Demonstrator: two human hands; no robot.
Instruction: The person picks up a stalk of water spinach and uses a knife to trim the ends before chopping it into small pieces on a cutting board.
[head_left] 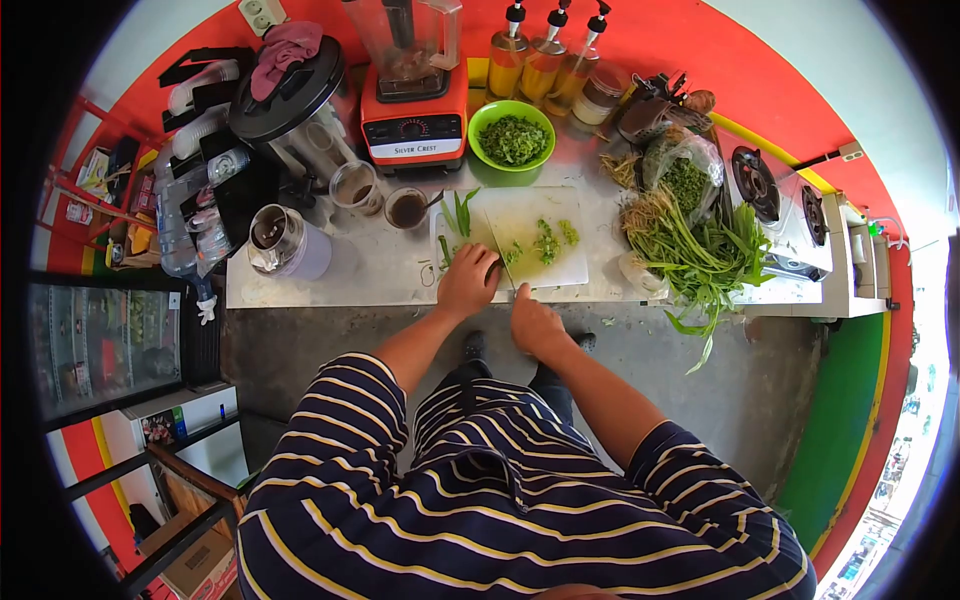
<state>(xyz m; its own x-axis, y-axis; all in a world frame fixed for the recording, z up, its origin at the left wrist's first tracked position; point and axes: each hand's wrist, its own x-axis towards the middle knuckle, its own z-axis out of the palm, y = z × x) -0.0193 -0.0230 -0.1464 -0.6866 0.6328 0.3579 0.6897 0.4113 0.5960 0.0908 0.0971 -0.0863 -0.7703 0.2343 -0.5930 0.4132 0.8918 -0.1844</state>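
Observation:
On the white cutting board (570, 265) my left hand (468, 280) is closed with fingers curled down over leafy greens (444, 250), mostly hidden under it. My right hand (537, 322) grips a knife (501, 243) at the board's near edge; its handle is hidden in my fist. The thin blade points away from me, right beside my left fingertips. Chopped greens (546, 243) lie in small piles to the right of the blade. A few longer green leaves (461, 212) rest at the board's upper left.
Behind the board stand a green bowl (548, 150) of chopped greens and a red blender (415, 130). Cups (406, 208) and a steel container (285, 240) sit left. To the right, a heap of leafy greens (690, 245) overhangs the table edge, near a stove (757, 185). Pump bottles (541, 65) line the back.

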